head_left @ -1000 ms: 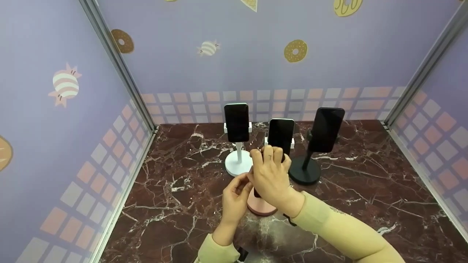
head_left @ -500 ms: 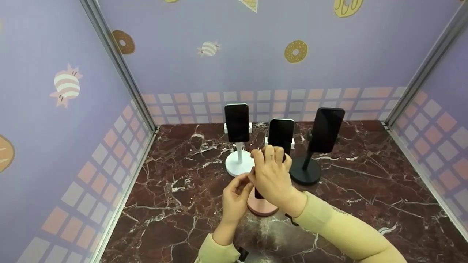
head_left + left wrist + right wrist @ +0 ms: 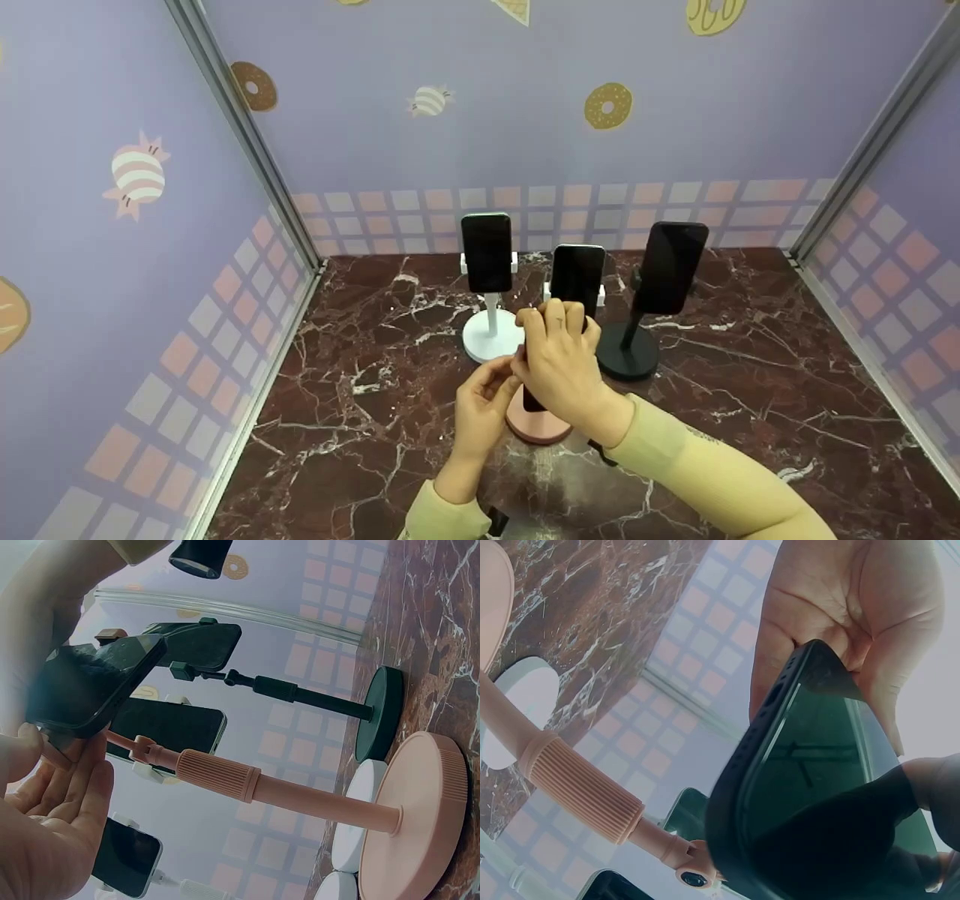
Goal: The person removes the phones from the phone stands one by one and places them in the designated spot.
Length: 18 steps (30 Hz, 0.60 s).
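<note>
A pink phone stand (image 3: 420, 825) stands upright in front of me, its ribbed collar and thin arm reaching up to my hands. My right hand (image 3: 562, 367) grips a dark smartphone (image 3: 810, 772) at the top of this stand, fingers bent over its upper edge. Thumb and fingers of my left hand (image 3: 480, 412) pinch a small pink part (image 3: 54, 754) by the phone's edge, at the stand's holder. Most of that holder is hidden behind the phone and hands. In the right wrist view the screen faces the camera and mirrors my right thumb.
Behind are two white stands, one with a white base (image 3: 487, 337), each holding a phone. A black stand (image 3: 628, 352) with a tilted phone (image 3: 671, 268) is at the right. All rest on a dark red marble tabletop (image 3: 360, 450) between patterned walls.
My right hand and the smartphone have shifted very slightly, and a bit more of the phone's dark edge shows beside the hand. My left hand stays almost still.
</note>
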### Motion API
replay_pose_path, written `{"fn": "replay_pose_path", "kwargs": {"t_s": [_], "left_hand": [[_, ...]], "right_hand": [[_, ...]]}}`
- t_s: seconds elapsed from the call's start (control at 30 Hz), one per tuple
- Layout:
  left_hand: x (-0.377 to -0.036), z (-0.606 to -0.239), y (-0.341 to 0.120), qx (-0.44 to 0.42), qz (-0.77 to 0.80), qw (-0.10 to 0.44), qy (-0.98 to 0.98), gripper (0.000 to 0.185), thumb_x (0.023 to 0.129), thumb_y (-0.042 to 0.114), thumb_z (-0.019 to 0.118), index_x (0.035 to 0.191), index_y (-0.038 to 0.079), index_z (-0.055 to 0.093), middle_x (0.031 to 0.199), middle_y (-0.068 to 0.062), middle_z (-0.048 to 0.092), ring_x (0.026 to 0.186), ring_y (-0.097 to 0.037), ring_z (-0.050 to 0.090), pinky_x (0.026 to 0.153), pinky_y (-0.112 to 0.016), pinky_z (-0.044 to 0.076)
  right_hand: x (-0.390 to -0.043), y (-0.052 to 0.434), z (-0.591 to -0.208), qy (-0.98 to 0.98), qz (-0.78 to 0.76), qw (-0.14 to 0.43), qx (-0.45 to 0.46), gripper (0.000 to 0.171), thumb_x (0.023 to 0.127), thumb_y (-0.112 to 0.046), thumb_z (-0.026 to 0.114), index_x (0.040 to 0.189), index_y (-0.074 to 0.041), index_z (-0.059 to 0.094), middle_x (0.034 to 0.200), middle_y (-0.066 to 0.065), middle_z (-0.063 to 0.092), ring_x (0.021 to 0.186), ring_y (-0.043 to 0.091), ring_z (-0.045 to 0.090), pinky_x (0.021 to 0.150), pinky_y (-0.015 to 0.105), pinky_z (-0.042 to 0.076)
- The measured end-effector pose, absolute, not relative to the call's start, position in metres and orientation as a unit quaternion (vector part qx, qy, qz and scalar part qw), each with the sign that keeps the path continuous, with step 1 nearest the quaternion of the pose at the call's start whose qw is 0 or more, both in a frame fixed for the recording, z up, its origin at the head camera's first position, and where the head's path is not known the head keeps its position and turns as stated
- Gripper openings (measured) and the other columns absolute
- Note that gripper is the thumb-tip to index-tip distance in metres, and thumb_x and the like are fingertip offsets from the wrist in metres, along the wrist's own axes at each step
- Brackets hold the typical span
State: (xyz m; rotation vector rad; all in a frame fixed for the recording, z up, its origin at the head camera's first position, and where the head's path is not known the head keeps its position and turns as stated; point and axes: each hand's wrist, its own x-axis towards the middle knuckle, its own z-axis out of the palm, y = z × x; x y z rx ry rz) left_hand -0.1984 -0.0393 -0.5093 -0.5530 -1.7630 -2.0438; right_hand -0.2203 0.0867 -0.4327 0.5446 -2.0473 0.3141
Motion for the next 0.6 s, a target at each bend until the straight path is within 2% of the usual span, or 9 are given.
{"fn": "replay_pose_path", "kwargs": {"t_s": [0.6], "left_hand": [[-0.1982, -0.5091, -0.0386, -0.186, -0.723, 0.191, -0.637, 0.027, 0.094, -0.007, 0.066, 0.118, -0.019, 0.063, 0.11, -0.038, 0.067, 0.103, -0.002, 0.069, 0.093, -0.021, 0.058]], "right_hand": [[-0.2199, 0.092, -0.4332, -0.832, 0.159, 0.469, 0.25, 0.045, 0.064, 0.0, 0.076, 0.102, -0.009, 0.054, 0.096, 0.013, 0.047, 0.094, 0.033, 0.04, 0.074, 0.046, 0.035]]}}
